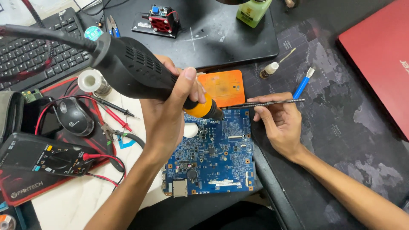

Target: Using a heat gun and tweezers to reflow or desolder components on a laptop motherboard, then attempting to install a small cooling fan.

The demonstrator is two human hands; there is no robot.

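My left hand (168, 113) grips a black hot-air tool (136, 68) with an orange collar and dark nozzle, its tip pointing down at the top edge of a blue circuit board (213, 155). My right hand (279, 123) holds thin metal tweezers (272, 102) lying nearly level, their points reaching left toward the nozzle tip over the board's upper right corner. The board lies flat in front of me, half on a dark desk mat (341, 119). An orange pad (223, 87) sits just behind the board.
At left lie a multimeter (42, 157) with red and black probes, a mouse (76, 116), a solder spool (91, 81) and a keyboard (38, 47). A small bottle (269, 70), a blue-handled tool (303, 84), a red laptop (379, 55) and a black laptop (213, 34) lie behind.
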